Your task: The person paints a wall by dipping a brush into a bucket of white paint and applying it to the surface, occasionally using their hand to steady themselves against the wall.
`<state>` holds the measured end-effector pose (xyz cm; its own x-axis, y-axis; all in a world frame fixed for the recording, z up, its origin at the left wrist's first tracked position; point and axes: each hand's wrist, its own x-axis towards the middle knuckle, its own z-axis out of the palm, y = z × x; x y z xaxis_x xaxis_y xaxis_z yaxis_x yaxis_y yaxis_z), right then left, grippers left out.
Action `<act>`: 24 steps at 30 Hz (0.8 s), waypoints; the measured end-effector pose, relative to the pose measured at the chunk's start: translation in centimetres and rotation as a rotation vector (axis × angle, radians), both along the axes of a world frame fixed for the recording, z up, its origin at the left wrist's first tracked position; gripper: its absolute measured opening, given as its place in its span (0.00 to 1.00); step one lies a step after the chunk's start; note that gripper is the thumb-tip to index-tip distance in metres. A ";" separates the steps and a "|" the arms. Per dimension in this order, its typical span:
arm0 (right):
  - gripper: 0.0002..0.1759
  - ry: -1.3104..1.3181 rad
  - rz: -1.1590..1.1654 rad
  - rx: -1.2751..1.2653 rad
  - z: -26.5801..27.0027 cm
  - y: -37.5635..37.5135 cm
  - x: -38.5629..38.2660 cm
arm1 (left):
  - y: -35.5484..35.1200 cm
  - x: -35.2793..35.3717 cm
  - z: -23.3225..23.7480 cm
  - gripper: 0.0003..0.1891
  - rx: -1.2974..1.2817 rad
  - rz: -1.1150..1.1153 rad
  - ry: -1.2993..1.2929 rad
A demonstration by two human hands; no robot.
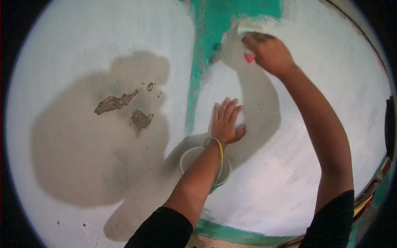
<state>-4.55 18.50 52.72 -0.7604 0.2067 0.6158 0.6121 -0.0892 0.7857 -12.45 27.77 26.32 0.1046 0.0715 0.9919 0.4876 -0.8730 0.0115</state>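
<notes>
High on the wall, my right hand (271,53) is closed around a paintbrush (249,28). Its pale bristles touch the border between white paint and a green painted patch (219,18), and a red handle end shows below the fingers. My left hand (226,123) lies flat against the white wall (264,165) with its fingers stretched out. From the left wrist hangs a bucket (181,167) by a yellow handle (221,153). The forearm covers part of the bucket, and I cannot make out what it contains.
Chipped plaster (115,102) breaks the wall surface at left, with a second chip (141,120) below. A green band (235,234) runs along the wall's bottom. Several objects, partly hidden, stand at the right edge, among them a yellow item (362,206). Shadows fall across the wall.
</notes>
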 end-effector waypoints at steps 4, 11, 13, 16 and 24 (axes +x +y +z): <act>0.21 0.111 -0.102 -0.374 -2.1 -2.4 -3.4 | -0.1 0.0 0.0 0.31 -0.003 -0.001 0.003; 0.19 0.034 0.188 0.069 1.5 0.3 -1.9 | 0.0 0.1 -0.1 0.31 -0.003 -0.012 0.006; 0.20 0.164 0.013 -0.021 0.5 1.4 -1.8 | 0.1 0.1 -0.1 0.32 0.001 -0.004 0.006; 0.18 0.140 0.001 -0.135 -1.0 -0.6 -3.9 | 0.2 0.2 -0.1 0.32 0.012 0.000 -0.005; 0.18 0.219 0.212 -0.058 1.1 1.0 -2.9 | -0.1 0.1 0.0 0.31 -0.020 0.017 0.026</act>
